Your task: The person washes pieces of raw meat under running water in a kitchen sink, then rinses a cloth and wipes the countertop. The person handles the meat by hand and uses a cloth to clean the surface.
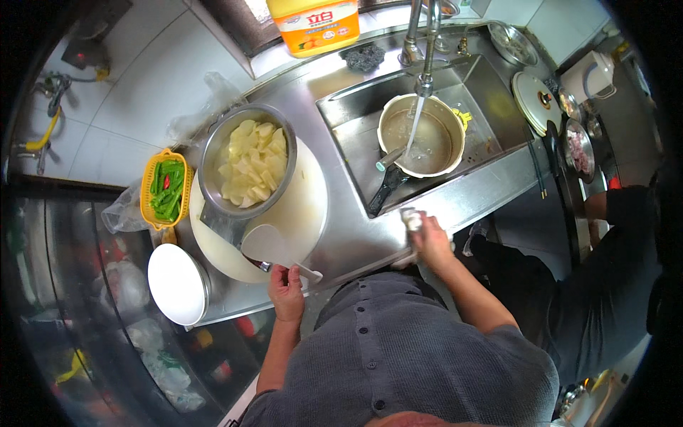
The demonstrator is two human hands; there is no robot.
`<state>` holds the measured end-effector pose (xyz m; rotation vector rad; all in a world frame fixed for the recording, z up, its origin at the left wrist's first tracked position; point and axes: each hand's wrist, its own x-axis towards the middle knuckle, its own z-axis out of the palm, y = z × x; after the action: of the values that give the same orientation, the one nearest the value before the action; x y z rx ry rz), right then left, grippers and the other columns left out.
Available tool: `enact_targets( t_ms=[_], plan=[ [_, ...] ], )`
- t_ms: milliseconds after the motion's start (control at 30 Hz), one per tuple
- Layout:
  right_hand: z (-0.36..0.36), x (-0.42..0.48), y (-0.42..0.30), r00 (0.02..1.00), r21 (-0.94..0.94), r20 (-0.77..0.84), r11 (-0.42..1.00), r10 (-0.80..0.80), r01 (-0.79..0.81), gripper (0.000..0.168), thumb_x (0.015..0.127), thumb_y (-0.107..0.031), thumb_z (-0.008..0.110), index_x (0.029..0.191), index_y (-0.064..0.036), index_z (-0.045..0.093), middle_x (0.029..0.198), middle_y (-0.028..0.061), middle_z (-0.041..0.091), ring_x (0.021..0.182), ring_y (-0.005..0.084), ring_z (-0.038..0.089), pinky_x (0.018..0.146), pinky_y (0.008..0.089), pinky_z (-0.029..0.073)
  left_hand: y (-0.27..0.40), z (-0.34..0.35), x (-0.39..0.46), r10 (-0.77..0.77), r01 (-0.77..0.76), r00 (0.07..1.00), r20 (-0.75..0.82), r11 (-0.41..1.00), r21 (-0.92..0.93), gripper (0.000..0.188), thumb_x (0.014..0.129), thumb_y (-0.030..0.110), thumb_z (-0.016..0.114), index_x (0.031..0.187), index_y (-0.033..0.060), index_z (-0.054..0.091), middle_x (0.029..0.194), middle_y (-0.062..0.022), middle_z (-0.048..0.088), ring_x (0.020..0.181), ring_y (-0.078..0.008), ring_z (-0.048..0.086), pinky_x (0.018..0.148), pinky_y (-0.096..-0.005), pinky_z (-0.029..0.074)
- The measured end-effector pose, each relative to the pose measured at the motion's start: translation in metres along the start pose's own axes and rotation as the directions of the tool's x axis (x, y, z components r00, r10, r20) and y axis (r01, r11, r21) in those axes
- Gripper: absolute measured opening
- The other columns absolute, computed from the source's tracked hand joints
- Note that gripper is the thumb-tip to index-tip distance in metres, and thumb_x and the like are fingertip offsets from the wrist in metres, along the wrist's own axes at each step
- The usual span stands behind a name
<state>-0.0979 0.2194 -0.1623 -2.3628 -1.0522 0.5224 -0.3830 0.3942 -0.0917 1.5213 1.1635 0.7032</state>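
My left hand point(286, 293) is at the front of the counter with its fingers curled, at the end of a cleaver's dark handle point(257, 262) and beside a white plastic scoop point(265, 244). Whether it grips either is unclear. The cleaver blade point(223, 226) lies partly under a steel bowl point(291, 176) of sliced, peeled potatoes point(253, 160), on a round white cutting board point(312, 187). At the sink's front edge, my right hand point(435, 245) presses a blurred whitish cloth point(412, 219) to the steel counter point(347, 235).
Water runs from the faucet point(424, 82) into a pressure-cooker pot point(381, 131) in the sink point(349, 139). A yellow basket of green peppers point(169, 195) and a white bowl point(177, 285) stand left. Another person point(603, 299) is at right, near a pot lid point(533, 101) and chopsticks point(538, 171).
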Motion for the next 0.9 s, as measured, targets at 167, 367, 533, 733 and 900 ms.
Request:
enact_targets(
  t_ms=[167, 367, 533, 733, 900],
  plan=[
    [0.018, 0.042, -0.105, 0.967, 0.471, -0.255, 0.872, -0.011, 0.135, 0.06, 0.081, -0.011, 0.06, 0.135, -0.005, 0.035, 0.131, 0.0259, 0.04, 0.121, 0.038, 0.041, 0.1, 0.0393, 0.035, -0.003, -0.044, -0.01, -0.033, 0.035, 0.997, -0.07, 0.999, 0.041, 0.015, 0.091, 0.015, 0.054, 0.085, 0.002, 0.051, 0.065, 0.001, 0.048, 0.058, -0.0062, 0.041, 0.051, -0.0229, 0.034],
    [0.094, 0.131, -0.129, 0.918, -0.165, -0.166, 0.928, -0.36, 0.334, 0.065, 0.074, -0.01, 0.057, 0.136, -0.016, 0.037, 0.144, 0.0099, 0.031, 0.127, 0.0329, 0.035, 0.097, 0.0464, 0.032, -0.02, -0.067, -0.026, -0.081, 0.094, 0.967, -0.241, 0.994, 0.046, 0.015, 0.091, 0.014, 0.053, 0.083, 0.002, 0.049, 0.066, -0.0019, 0.049, 0.057, -0.0086, 0.042, 0.051, -0.025, 0.035],
    [0.11, 0.252, -0.164, 0.852, -0.175, -0.291, 0.9, -0.436, 0.4, 0.058, 0.074, -0.01, 0.057, 0.13, -0.018, 0.046, 0.141, 0.0108, 0.034, 0.109, 0.0324, 0.045, 0.088, 0.042, 0.038, -0.014, -0.062, -0.042, -0.139, 0.14, 0.932, -0.336, 0.99, -0.022, 0.013, 0.091, 0.011, 0.051, 0.085, 0.0007, 0.049, 0.068, -0.0027, 0.05, 0.056, -0.0083, 0.043, 0.05, -0.0243, 0.036],
    [0.096, 0.401, -0.199, 0.72, -0.237, -0.333, 0.794, -0.608, 0.56, 0.059, 0.073, -0.015, 0.062, 0.13, -0.022, 0.046, 0.138, 0.0116, 0.035, 0.112, 0.0315, 0.044, 0.09, 0.0412, 0.041, -0.015, -0.037, -0.057, -0.168, 0.151, 0.91, -0.379, 0.986, -0.073, 0.01, 0.092, 0.009, 0.049, 0.091, -0.001, 0.051, 0.072, -0.0023, 0.051, 0.057, -0.0073, 0.044, 0.05, -0.0221, 0.036],
    [0.089, 0.402, -0.162, 0.68, -0.504, -0.034, 0.6, -0.732, 0.621, 0.062, 0.077, -0.026, 0.061, 0.135, -0.028, 0.04, 0.14, 0.0035, 0.035, 0.118, 0.0269, 0.043, 0.091, 0.0475, 0.039, -0.011, -0.022, -0.057, -0.215, 0.193, 0.903, -0.372, 0.976, -0.096, 0.011, 0.091, 0.01, 0.051, 0.094, -0.0002, 0.051, 0.075, -0.0025, 0.052, 0.058, -0.0069, 0.044, 0.051, -0.0215, 0.037]
  ],
)
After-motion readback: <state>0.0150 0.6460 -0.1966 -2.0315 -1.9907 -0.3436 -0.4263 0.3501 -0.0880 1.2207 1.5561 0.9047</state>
